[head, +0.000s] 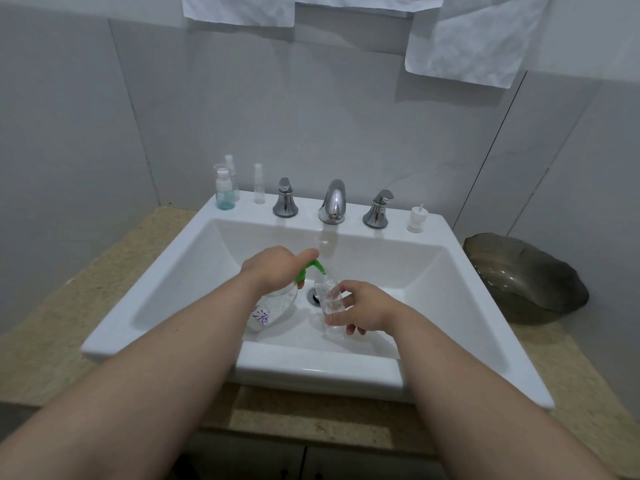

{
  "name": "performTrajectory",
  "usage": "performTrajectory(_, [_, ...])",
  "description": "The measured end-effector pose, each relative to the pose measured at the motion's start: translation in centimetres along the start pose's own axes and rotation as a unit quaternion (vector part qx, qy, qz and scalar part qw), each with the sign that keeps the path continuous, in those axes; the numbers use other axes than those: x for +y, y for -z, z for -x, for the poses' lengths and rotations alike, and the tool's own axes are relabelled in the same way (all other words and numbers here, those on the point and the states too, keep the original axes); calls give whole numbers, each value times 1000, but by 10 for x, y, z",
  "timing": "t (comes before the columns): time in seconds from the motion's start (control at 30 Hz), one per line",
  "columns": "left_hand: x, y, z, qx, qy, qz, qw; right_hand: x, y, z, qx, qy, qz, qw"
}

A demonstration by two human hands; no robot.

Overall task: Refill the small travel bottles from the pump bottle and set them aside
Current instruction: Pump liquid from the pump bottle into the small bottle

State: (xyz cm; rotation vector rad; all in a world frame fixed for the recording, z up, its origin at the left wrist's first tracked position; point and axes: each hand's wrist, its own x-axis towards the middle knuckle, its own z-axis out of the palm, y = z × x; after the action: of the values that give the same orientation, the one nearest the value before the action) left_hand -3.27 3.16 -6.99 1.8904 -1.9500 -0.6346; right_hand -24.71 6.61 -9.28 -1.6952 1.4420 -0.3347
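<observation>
White porcelain surrounds the work as a person holds two containers over the basin of a bathroom sink (159,271). The left hand (273,268) is curled round the neck of a clear pump bottle (273,308) that bears purple handwriting, with the forefinger laid along the top of its green pump head (313,266). The bottle leans to the right, its base low in the basin. The right hand (367,308) grips a small travel bottle (329,299) of clear plastic between thumb and curled fingers, just above the drain (314,295), tipping its open mouth up to the green nozzle.

On the sink's back ledge, at the left, stand a blue-tinted pump bottle (223,192), a clear spray bottle (231,168) close behind it and a slimmer clear spray bottle (258,185) to the right. A chrome spout (334,206) sits between two chrome tap handles (285,199). A small white pump cap (415,220) stands at the ledge's right end. A dark glass bowl (526,275) rests on the speckled countertop (114,258) to the right of the sink. Crumpled paper sheets (474,46) hang on the tiled wall above.
</observation>
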Motion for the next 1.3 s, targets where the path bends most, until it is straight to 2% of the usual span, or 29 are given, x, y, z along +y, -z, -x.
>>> performTrajectory(0.67, [2, -2, -1, -3, -5, -34, 999, -3, 0, 2, -9, -7, 14, 1000])
performTrajectory(1.3, [-3, -3, 0, -3, -4, 4, 1000, -2, -1, 3, 3, -14, 9, 1000])
